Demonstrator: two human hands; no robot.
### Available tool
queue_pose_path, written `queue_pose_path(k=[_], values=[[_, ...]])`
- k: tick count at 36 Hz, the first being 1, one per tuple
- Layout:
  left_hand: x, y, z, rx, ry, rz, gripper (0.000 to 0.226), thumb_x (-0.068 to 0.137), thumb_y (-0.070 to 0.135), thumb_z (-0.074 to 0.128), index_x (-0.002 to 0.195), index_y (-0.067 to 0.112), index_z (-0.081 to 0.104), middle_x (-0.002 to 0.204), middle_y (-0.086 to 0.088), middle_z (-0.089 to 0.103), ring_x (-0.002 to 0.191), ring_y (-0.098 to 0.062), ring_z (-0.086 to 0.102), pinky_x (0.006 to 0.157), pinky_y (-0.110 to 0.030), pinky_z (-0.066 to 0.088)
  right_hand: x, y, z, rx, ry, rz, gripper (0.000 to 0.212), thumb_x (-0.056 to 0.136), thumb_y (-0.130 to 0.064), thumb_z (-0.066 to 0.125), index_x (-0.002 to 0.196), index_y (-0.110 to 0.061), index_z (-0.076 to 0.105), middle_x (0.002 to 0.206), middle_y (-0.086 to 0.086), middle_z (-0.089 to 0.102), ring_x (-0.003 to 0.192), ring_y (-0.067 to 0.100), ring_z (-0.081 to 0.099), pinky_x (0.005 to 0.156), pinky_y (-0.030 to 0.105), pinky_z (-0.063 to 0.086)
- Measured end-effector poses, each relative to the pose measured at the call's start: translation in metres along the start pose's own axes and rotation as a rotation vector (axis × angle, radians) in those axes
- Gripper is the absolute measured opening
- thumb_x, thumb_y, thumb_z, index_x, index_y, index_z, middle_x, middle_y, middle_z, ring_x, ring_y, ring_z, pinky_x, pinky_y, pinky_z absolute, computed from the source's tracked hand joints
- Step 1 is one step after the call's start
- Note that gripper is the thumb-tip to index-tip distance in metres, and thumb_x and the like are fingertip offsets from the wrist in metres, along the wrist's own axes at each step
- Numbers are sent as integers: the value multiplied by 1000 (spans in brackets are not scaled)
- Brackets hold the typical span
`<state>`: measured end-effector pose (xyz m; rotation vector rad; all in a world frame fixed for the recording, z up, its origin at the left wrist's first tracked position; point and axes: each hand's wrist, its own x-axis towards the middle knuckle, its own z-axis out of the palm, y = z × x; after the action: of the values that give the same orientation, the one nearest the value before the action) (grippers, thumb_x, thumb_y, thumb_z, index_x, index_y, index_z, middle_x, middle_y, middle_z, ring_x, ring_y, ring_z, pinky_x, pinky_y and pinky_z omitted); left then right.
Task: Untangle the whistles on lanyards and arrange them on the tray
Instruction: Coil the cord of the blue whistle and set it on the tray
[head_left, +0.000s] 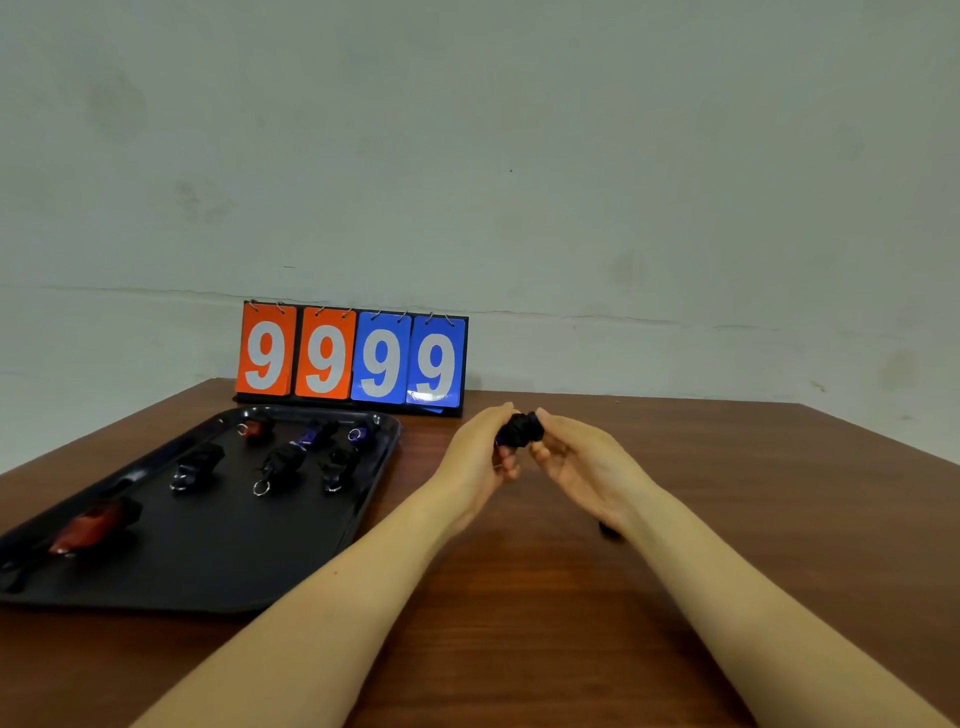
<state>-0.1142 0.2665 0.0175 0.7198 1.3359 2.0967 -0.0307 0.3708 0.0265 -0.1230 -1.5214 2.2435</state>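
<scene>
Above the table's middle, my left hand (480, 452) and my right hand (579, 460) together grip a small bundle of black lanyard wound round a whistle (519, 430); a bit of purple shows at its left. A black tray (218, 561) lies to the left of my hands. On it sit several whistles with wound lanyards: a red one (96, 525) near the front left, a black one (195, 465), another black one (280, 465), a third black one (337, 467), a red one (254, 427) and purple ones (317, 432) at the back.
A flip scoreboard (353, 358) reading 9999 in orange and blue stands at the back of the brown wooden table (519, 597), against a pale wall. A small dark object (609, 531) lies on the table beside my right wrist.
</scene>
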Motion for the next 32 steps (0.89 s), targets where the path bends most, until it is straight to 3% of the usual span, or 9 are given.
queue_pose_path(k=[5, 9, 13, 18, 32], values=[[-3, 3, 0, 13, -74, 38, 21, 92, 30, 61, 95, 10, 60, 64, 3, 52, 54, -8, 40, 53, -22, 35, -1, 2, 4, -51, -6, -125, 16, 94, -9, 54, 96, -1, 67, 81, 7, 63, 74, 13, 57, 70, 21, 54], [-3, 4, -2, -86, -47, -2, 22, 91, 29, 62, 98, 8, 60, 60, 3, 49, 53, -7, 40, 52, -21, 37, -1, 3, 5, -112, -12, -162, 21, 92, -9, 56, 106, 3, 67, 88, 11, 67, 81, 16, 62, 76, 26, 54], [-3, 3, -3, -132, -34, -34, 25, 90, 30, 62, 98, 7, 60, 61, 1, 44, 54, -8, 39, 54, -21, 38, -3, 4, 6, -208, 7, -191, 26, 93, -9, 56, 113, 5, 64, 88, 12, 67, 80, 16, 62, 73, 24, 53], [-4, 3, -2, -157, -44, -70, 24, 91, 30, 60, 98, 7, 58, 64, -2, 38, 53, -10, 37, 52, -22, 37, -5, 4, 8, -310, 81, -238, 19, 93, -6, 56, 105, 2, 68, 80, 11, 67, 72, 15, 61, 68, 23, 53], [-10, 5, 1, -194, -79, -120, 23, 94, 28, 52, 91, 6, 56, 60, -1, 44, 49, -8, 35, 45, -18, 35, -9, 2, 12, -317, 49, -225, 18, 94, 2, 50, 97, -2, 68, 75, 11, 64, 64, 13, 59, 64, 21, 52]])
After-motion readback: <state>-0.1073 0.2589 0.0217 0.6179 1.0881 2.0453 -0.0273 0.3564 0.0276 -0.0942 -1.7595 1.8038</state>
